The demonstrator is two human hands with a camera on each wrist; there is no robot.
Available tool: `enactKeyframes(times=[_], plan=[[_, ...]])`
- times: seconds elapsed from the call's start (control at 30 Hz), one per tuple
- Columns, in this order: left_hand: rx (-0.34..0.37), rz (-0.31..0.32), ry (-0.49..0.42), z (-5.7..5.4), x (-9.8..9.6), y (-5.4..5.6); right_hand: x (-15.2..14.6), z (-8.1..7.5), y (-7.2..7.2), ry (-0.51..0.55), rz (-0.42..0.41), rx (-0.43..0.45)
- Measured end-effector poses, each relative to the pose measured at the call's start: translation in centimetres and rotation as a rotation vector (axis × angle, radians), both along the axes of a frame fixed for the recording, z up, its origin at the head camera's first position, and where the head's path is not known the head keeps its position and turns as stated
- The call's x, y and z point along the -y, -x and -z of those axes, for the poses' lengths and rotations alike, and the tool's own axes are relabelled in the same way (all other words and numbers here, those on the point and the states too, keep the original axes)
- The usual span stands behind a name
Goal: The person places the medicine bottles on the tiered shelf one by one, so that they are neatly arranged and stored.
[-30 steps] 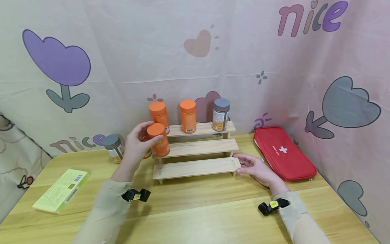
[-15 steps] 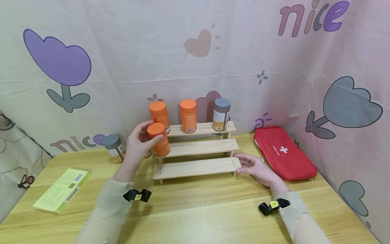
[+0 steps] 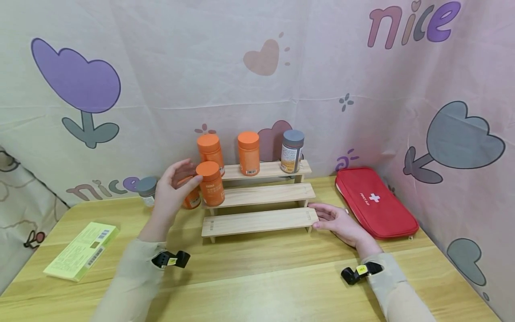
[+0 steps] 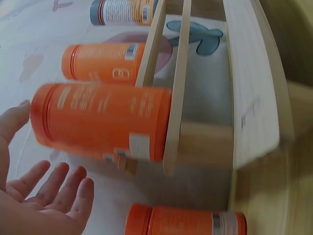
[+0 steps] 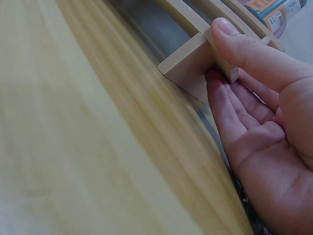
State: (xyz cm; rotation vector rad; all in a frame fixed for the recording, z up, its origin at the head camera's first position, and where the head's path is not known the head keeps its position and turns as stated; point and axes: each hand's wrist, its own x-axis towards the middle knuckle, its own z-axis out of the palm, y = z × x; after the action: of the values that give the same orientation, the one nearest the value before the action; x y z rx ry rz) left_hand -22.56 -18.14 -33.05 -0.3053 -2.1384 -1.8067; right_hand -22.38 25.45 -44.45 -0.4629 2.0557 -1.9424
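An orange bottle (image 3: 211, 185) stands upright at the left end of the middle step of a wooden three-step rack (image 3: 261, 222). Beside it my left hand (image 3: 172, 190) is spread; in the left wrist view a gap shows between the fingers (image 4: 80, 198) and the bottle. Another orange bottle (image 3: 192, 199) stands on the table behind that hand, partly hidden. My right hand (image 3: 338, 223) pinches the right end of the lowest step between thumb and fingers, as the right wrist view shows. On the top step are two orange bottles (image 3: 249, 154) and a grey-capped bottle (image 3: 292, 152).
A second grey-capped bottle (image 3: 147, 190) stands at the left, partly behind my left hand. A pale green box (image 3: 82, 252) lies on the table (image 3: 257, 286) at far left. Right of the rack lies a red first-aid pouch (image 3: 376, 203). A printed cloth hangs behind.
My left hand has let go of the orange bottle on the middle step and drawn back to the left, uncovering the bottle on the table. The right hand has stayed put.
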Motion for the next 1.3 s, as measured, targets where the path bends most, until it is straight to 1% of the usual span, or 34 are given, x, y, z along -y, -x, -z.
enactKeyframes(times=[0.13,0.23,0.33,0.5,0.57,0.7,0.77,0.83,1.0,1.13,1.3], plan=[[-0.033,-0.057,-0.054,0.3,1.5,0.0,0.0,0.1,0.1,0.001,-0.005,-0.008],[-0.057,-0.125,-0.082,0.4,2.6,0.1,0.0,0.1,0.1,0.000,-0.002,-0.015],[-0.073,-0.213,-0.080,0.6,3.8,0.3,-0.1,0.1,0.1,0.000,0.002,-0.021],[-0.066,-0.363,-0.024,1.3,6.1,0.6,0.0,0.2,0.1,0.002,-0.001,-0.019],[-0.055,-0.425,0.019,1.7,6.9,0.7,0.0,0.1,0.1,0.005,-0.005,-0.014],[-0.038,-0.505,0.063,2.5,8.0,0.7,0.0,0.0,0.0,0.010,-0.013,-0.008],[-0.028,-0.517,0.086,2.9,8.4,0.8,0.0,0.0,0.0,0.011,-0.013,-0.006],[-0.014,-0.513,0.099,3.4,8.6,0.9,0.0,0.0,0.0,0.011,-0.011,-0.004],[0.057,-0.484,0.104,4.5,9.2,1.2,-0.1,-0.1,0.0,0.011,-0.013,-0.005],[0.102,-0.463,0.105,5.2,9.6,1.4,-0.1,-0.1,0.0,0.008,-0.014,-0.010],[0.122,-0.436,0.120,5.7,9.9,1.6,0.0,0.1,0.1,0.001,-0.008,-0.007]])
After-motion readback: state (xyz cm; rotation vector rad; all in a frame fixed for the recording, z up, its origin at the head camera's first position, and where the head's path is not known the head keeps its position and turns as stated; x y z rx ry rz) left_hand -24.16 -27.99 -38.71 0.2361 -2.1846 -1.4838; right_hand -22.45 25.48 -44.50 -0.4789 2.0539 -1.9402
